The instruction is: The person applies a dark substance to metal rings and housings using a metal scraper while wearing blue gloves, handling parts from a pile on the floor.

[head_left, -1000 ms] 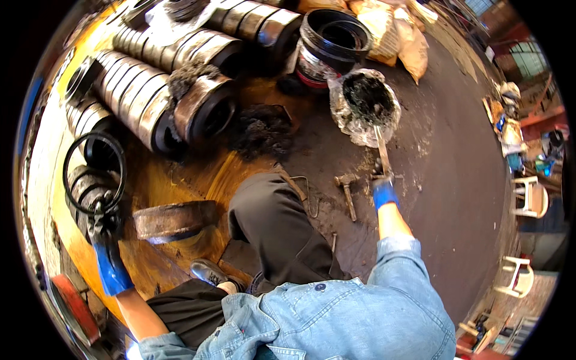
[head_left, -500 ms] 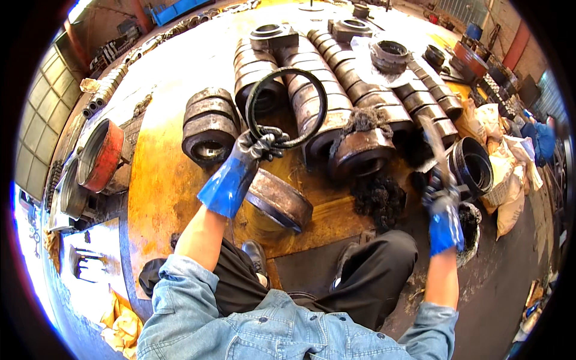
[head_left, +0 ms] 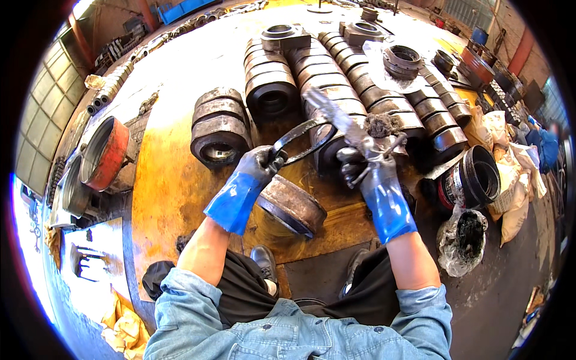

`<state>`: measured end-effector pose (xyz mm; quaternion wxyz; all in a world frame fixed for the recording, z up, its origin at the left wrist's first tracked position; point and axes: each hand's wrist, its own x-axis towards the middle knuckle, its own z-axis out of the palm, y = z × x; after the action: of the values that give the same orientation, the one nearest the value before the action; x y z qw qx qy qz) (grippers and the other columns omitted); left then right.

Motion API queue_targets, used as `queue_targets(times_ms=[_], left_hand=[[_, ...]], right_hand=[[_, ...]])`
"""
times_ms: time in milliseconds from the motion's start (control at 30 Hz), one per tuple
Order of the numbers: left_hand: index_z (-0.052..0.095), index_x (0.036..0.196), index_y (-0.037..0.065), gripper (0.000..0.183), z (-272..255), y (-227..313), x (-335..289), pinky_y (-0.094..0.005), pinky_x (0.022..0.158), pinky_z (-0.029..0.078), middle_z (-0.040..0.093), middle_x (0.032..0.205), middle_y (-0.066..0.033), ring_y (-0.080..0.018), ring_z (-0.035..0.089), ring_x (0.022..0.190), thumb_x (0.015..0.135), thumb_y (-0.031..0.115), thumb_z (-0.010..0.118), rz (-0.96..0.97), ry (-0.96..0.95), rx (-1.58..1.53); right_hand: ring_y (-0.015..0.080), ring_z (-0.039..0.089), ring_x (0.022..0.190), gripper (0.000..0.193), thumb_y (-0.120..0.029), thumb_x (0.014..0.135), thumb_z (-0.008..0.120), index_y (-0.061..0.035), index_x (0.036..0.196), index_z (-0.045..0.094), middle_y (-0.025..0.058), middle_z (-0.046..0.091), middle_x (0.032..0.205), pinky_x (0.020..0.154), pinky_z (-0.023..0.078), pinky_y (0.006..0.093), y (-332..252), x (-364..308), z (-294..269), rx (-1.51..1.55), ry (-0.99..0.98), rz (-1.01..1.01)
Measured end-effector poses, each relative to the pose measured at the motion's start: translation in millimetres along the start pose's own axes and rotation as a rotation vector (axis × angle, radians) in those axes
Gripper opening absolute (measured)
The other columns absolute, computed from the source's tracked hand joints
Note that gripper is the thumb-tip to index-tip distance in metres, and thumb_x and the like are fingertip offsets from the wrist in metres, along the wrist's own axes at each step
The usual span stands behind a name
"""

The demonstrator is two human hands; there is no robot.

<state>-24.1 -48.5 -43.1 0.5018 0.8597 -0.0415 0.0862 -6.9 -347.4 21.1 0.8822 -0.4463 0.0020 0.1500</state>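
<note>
My left hand (head_left: 257,167), in a blue and black glove, is closed round the near side of a thin black ring (head_left: 299,128). The ring is held up in the air and tilted, so it looks like a narrow oval. In my right hand (head_left: 373,162), gloved the same way, is a flat metal scraper (head_left: 333,114). Its long blade points up and left, across the ring's far right side; whether they touch I cannot tell. Beneath the ring, a wide rusty metal ring (head_left: 294,204) lies on the yellow-brown floor sheet. A dark fibrous clump (head_left: 384,125) shows just beyond my right hand.
Rows of thick steel rings (head_left: 273,90) stretch away in front. A shorter stack (head_left: 221,129) lies left of them. At right are a black bucket (head_left: 480,177), a plastic-lined container of black grease (head_left: 471,234) and paper sacks (head_left: 515,198). A red ring (head_left: 107,153) stands far left.
My right hand has swung left with the scraper, from beside the bucket to the black ring. My left hand has lowered the ring and tipped it from facing me to nearly edge-on.
</note>
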Motion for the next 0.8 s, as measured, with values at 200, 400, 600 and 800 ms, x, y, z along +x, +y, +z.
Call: queue_targets(times_ms=[200, 400, 600, 800], left_hand=[[0.071, 0.102, 0.002, 0.014, 16, -1, 5, -0.0281, 0.065, 0.053, 0.073, 0.087, -0.0075, -0.0131, 0.065, 0.072, 0.092, 0.011, 0.068, -0.245, -0.047, -0.209], [0.066, 0.112, 0.000, 0.021, -5, -11, 17, -0.0281, 0.066, 0.058, 0.073, 0.103, -0.0136, -0.0169, 0.070, 0.081, 0.095, 0.013, 0.067, -0.196, -0.033, -0.675], [0.063, 0.118, 0.000, 0.027, 10, 6, 18, -0.0307, 0.070, 0.059, 0.071, 0.111, -0.0150, -0.0198, 0.071, 0.087, 0.098, 0.018, 0.064, -0.144, -0.113, -0.756], [0.063, 0.122, 0.001, 0.034, 25, 0, 9, -0.0293, 0.070, 0.058, 0.070, 0.115, -0.0124, -0.0198, 0.070, 0.085, 0.095, 0.022, 0.068, -0.196, -0.227, -0.740]], right_hand=[[0.0181, 0.066, 0.058, 0.038, -0.025, 0.098, 0.063, 0.0053, 0.120, 0.060, 0.0189, 0.071, 0.088, 0.047, 0.052, 0.0280, 17, -21, 27, -0.102, -0.124, 0.148], [0.0223, 0.062, 0.052, 0.044, -0.040, 0.098, 0.061, 0.0007, 0.113, 0.063, 0.0172, 0.072, 0.084, 0.039, 0.045, 0.0334, -26, -35, -11, -0.042, -0.039, 0.122], [0.0181, 0.067, 0.060, 0.039, -0.039, 0.095, 0.062, -0.0076, 0.118, 0.065, 0.0083, 0.074, 0.088, 0.048, 0.051, 0.0327, -11, -15, -30, -0.045, 0.159, 0.146], [0.0233, 0.068, 0.066, 0.048, -0.038, 0.096, 0.063, -0.0001, 0.125, 0.058, 0.0150, 0.073, 0.096, 0.051, 0.054, 0.0342, 3, 0, -28, 0.085, 0.040, 0.059]])
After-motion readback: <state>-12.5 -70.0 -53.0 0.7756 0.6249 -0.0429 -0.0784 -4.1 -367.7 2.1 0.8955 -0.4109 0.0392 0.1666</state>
